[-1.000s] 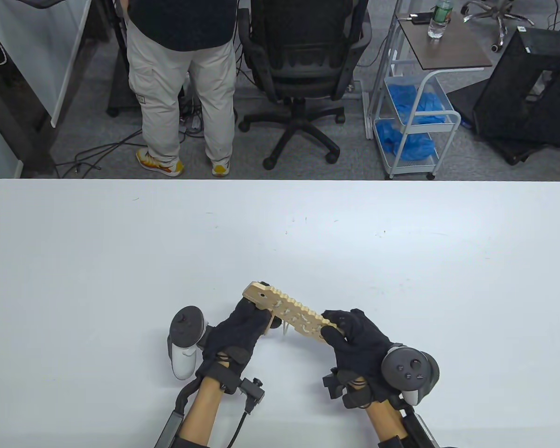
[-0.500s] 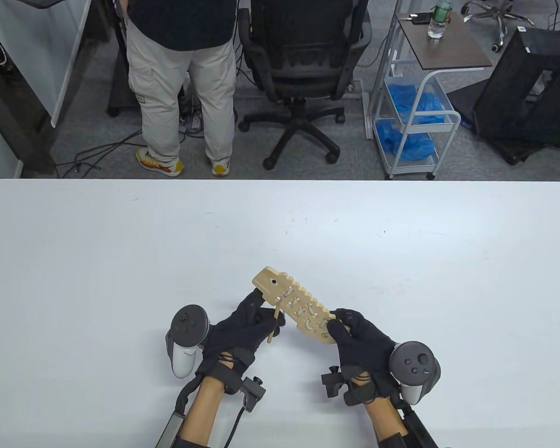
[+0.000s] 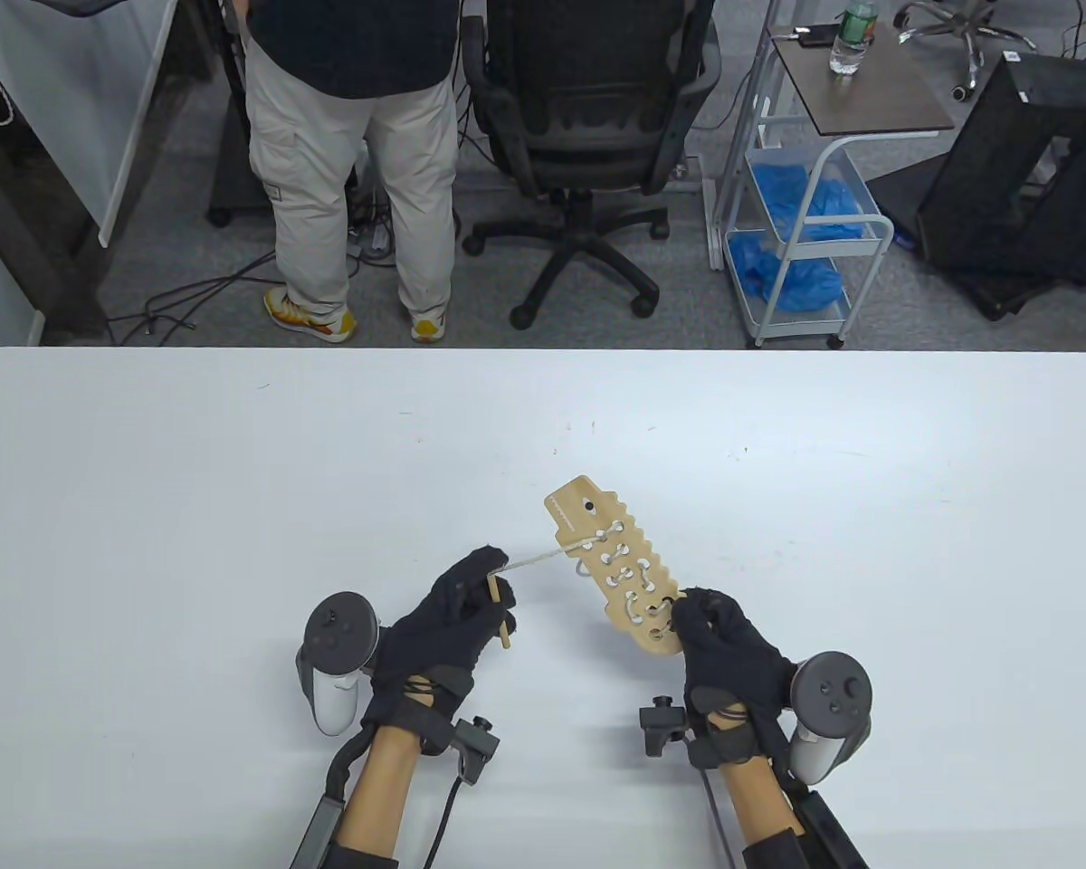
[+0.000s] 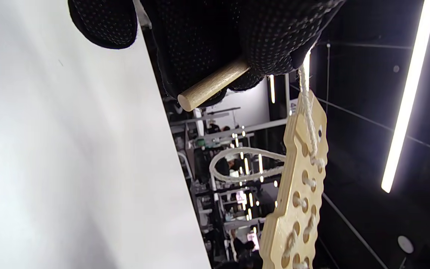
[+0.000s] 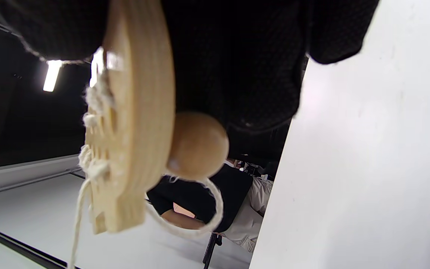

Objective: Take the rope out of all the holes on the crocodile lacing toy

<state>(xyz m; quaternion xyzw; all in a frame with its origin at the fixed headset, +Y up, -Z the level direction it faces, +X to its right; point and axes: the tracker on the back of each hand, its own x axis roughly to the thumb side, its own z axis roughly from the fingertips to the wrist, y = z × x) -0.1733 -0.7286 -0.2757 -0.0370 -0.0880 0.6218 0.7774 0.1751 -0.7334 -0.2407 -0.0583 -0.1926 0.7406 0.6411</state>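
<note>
The wooden crocodile lacing board (image 3: 617, 566) is held above the table, its head end pointing away from me. My right hand (image 3: 722, 643) grips its near end; a wooden bead (image 5: 197, 145) hangs under the board (image 5: 136, 123) there. White rope (image 3: 536, 561) runs taut from a hole near the head to my left hand (image 3: 471, 606), which pinches the wooden needle stick (image 3: 500, 615). In the left wrist view the stick (image 4: 211, 85) pokes out of my fingers and a slack rope loop (image 4: 237, 164) hangs beside the board (image 4: 297, 201). Rope still laces several holes.
The white table (image 3: 235, 471) spreads around the hands. Beyond its far edge stand a person (image 3: 353, 163), a black office chair (image 3: 588, 136) and a wire cart (image 3: 805, 217) with blue material.
My left hand pulled the stick and rope leftward, away from the board, drawing the rope taut. My right hand swung the board so its head points further away.
</note>
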